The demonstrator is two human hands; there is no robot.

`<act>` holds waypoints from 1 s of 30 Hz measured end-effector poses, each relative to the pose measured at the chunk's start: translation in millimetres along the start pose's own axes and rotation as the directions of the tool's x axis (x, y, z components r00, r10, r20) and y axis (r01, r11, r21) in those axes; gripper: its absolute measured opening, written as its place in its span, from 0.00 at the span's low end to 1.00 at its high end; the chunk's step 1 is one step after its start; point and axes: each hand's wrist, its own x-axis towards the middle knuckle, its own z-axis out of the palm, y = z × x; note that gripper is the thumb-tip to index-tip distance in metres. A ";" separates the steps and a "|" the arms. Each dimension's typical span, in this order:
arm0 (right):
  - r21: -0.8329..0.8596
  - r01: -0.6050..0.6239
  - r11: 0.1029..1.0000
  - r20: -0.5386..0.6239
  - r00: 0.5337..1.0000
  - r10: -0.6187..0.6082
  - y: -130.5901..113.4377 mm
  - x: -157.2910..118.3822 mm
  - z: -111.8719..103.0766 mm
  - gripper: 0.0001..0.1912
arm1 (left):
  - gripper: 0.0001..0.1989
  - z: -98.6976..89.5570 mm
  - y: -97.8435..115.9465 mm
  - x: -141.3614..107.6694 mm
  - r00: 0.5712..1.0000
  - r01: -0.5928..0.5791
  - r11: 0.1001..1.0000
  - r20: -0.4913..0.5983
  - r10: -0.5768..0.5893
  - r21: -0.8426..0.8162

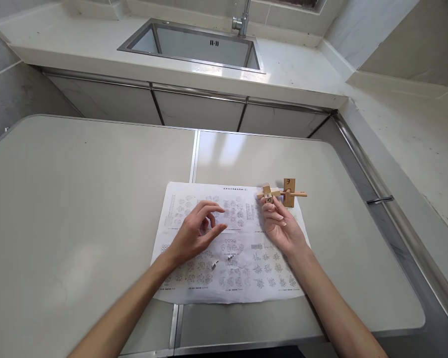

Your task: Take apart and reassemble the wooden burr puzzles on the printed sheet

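Observation:
My right hand (283,228) grips a small wooden burr puzzle (268,193) of interlocking blocks between thumb and fingers, above the upper right of a printed sheet. One block end has a black mark. Just beyond it is another wooden puzzle (289,185), made of an upright marked block and a thin crossing rod; I cannot tell whether the two touch. Over the middle left of the printed sheet (205,293), my left hand (196,231) is empty, its fingers curved with a gap between thumb and forefinger. Rows of small puzzle diagrams cover the paper, which has two small torn spots.
The sheet lies on a pale folding table (97,199) with a metal seam (194,156) down its middle. Past the far edge stands a counter with a steel-rimmed sink (190,60) and a tap (242,22). Another counter (406,129) runs along the right.

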 end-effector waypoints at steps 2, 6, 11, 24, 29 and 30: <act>-0.019 0.001 1.000 -0.009 1.000 -0.001 0.8 -0.1 0.8 0.13 | 0.11 0.0 -0.7 -0.1 1.000 -0.007 1.000 -0.001 0.007 0.004; -0.052 0.010 0.999 -0.030 0.999 -0.011 2.8 -0.2 3.1 0.12 | 0.11 0.0 -1.8 -0.1 1.000 -0.008 1.000 0.001 0.008 -0.003; -0.090 0.004 0.996 -0.046 0.999 -0.008 7.5 -0.3 7.4 0.11 | 0.11 0.0 -1.4 0.0 1.000 0.007 1.000 0.004 -0.007 -0.013; -0.466 0.001 0.885 0.006 1.000 0.002 40.4 -11.8 28.0 0.15 | 0.11 -0.4 -1.6 0.3 0.997 0.075 0.997 0.021 -0.075 -0.033; -0.802 0.226 0.554 0.176 0.974 -0.143 55.2 -17.1 31.9 0.16 | 0.13 -5.1 3.5 1.8 0.985 0.168 0.983 0.041 -0.165 -0.078; -0.831 0.244 0.500 0.196 0.969 -0.148 57.0 -17.6 31.8 0.16 | 0.13 -6.8 3.9 2.4 0.983 0.181 0.980 0.040 -0.178 -0.089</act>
